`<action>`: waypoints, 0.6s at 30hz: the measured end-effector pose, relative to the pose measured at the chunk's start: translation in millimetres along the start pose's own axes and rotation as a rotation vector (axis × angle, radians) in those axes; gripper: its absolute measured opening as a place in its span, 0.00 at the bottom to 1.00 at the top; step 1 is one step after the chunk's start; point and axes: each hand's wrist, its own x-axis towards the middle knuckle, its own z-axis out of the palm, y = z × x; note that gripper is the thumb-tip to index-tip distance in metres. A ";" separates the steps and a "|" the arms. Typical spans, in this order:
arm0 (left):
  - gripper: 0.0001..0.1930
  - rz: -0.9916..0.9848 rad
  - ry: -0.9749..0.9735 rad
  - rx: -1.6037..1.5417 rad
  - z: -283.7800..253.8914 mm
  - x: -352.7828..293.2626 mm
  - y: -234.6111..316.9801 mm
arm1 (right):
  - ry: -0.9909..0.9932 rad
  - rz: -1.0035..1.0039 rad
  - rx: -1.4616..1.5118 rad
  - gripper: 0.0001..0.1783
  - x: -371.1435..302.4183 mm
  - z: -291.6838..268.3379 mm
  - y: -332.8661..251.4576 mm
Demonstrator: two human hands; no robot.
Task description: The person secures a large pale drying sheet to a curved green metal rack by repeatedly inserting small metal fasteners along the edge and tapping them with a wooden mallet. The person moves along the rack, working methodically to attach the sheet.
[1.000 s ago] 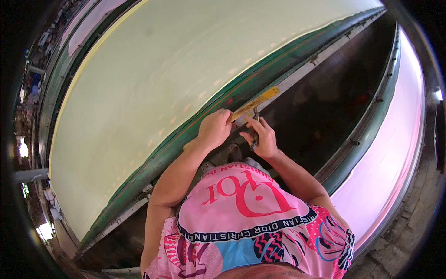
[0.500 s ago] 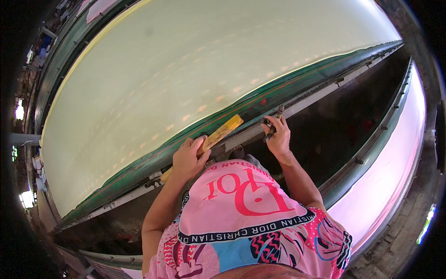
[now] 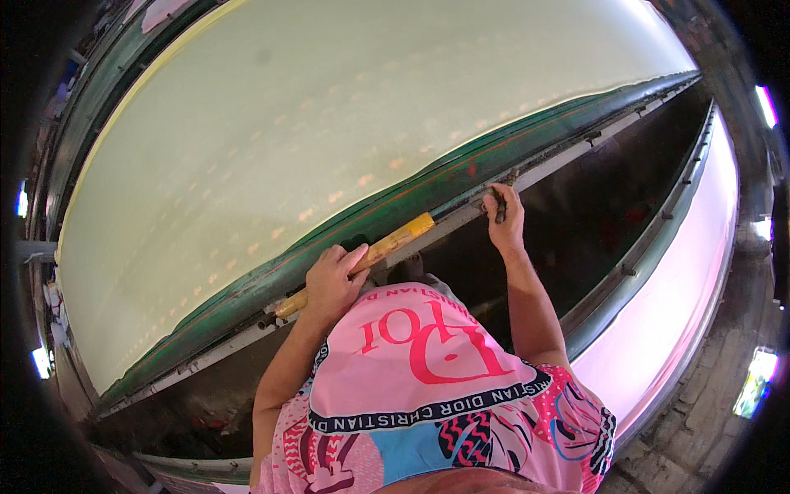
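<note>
The left hand (image 3: 333,278) has its grip clamped on a yellow stick (image 3: 401,237), fingers wrapped over the middle so both ends stick out past the hand. The stick lies slantwise along the near edge of the long counter (image 3: 411,195), whose green border runs beside a pale yellow cloth (image 3: 288,123). The right hand (image 3: 508,218), well apart, has its thumb and fingers closed around a small dark metal piece (image 3: 499,209), just beside the pale rail (image 3: 559,164); its exact shape is partly hidden.
</note>
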 end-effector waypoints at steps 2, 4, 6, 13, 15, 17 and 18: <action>0.28 0.061 0.021 0.010 4.6 1.7 -4.4 | 0.020 0.375 0.241 0.14 -10.8 10.9 -0.5; 0.28 0.062 0.004 0.004 9.5 4.5 -2.5 | 0.043 0.379 0.210 0.11 -17.3 17.2 6.2; 0.28 0.063 -0.003 -0.001 11.4 6.4 -2.3 | 0.032 0.194 0.101 0.10 -18.2 16.9 12.4; 0.28 0.030 -0.020 0.014 10.5 -6.2 -14.8 | 0.233 0.623 0.942 0.10 -1.0 16.7 2.4; 0.27 -0.003 -0.021 0.016 8.9 -12.3 -16.5 | 0.201 0.423 0.660 0.10 -1.5 11.7 -6.1; 0.27 -0.040 -0.027 0.013 5.9 -15.7 -17.0 | 0.059 0.018 0.272 0.10 -10.3 5.1 -10.9; 0.27 -0.030 0.000 0.012 6.3 -19.5 -20.6 | -0.049 -0.091 0.165 0.12 -4.2 -3.8 -44.1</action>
